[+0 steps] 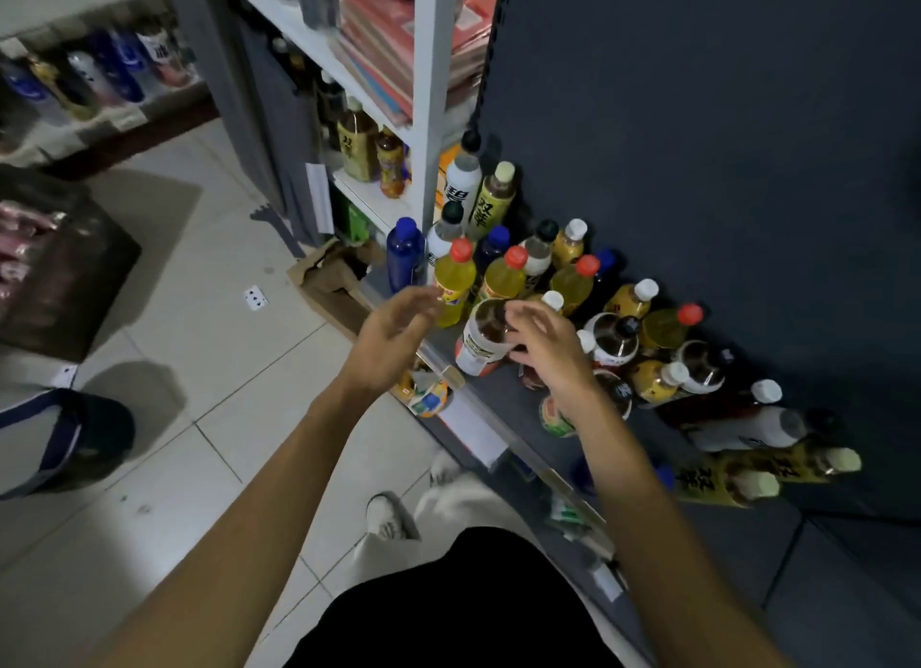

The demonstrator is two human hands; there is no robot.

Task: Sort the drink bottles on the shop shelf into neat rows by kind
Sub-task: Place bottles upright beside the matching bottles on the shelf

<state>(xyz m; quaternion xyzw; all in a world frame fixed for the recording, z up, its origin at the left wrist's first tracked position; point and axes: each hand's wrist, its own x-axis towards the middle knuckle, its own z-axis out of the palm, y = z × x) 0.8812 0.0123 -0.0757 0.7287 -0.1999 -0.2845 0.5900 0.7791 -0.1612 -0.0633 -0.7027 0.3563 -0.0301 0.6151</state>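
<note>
Seen from a head-worn camera looking down: a person stands at a low dark shop shelf [503, 383] crowded with mixed drink bottles. The right hand [540, 348] has its fingers curled over the top of a dark tea bottle with a white label [481, 341], which leans near the shelf's front edge; its cap is hidden by the fingers. The left hand [393, 336] hovers just beside it, fingers loosely spread and holding nothing. The bottle looks full, so probably fairly heavy, of stiff plastic with a smooth label that may slip; a hold round the shoulder or body would likely be surer than one by the cap. Just behind stand three yellow bottles with red caps [503, 276], a blue bottle [404, 256] at the shelf's left end, and white bottles with black caps [461, 174]. To the right, several bottles lie toppled, among them yellow-labelled tea bottles [737, 480]. These close neighbours could be knocked over when the held bottle is moved. A torn cardboard box [334, 279] sits on the tiled floor [209, 368].
</note>
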